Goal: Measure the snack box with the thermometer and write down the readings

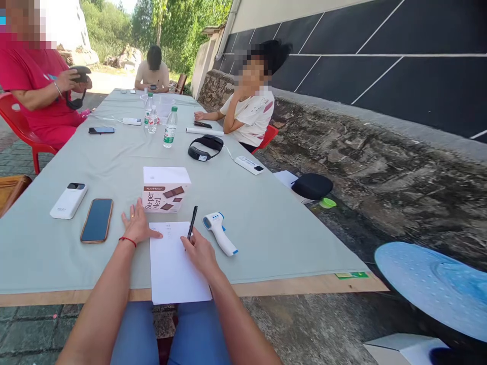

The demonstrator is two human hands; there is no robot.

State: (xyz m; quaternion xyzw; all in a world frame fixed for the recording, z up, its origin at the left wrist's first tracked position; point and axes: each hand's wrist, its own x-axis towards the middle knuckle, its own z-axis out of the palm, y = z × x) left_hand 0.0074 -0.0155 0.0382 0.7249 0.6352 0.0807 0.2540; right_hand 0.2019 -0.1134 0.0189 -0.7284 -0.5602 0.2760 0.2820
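My right hand (pixel 200 252) grips a black pen (pixel 193 222), held nearly upright over a white sheet of paper (pixel 177 274). A few small lines of writing show near the top of the sheet; they are too small to read. My left hand (pixel 139 224) lies spread, its thumb on the sheet's upper left edge and its other fingers by a snack box (pixel 165 190) with chocolate pictures; whether they touch the box I cannot tell. Right of the pen lies a white and blue infrared thermometer (pixel 220 233).
Left of my arm are a phone (pixel 96 221) and a white power bank (pixel 69 201). Farther along stand water bottles (pixel 170 128), with a black headset (pixel 205 148) and another power bank (pixel 249 165) nearby. Three people sit around the table. A blue round object (pixel 429 284) is beyond the right edge.
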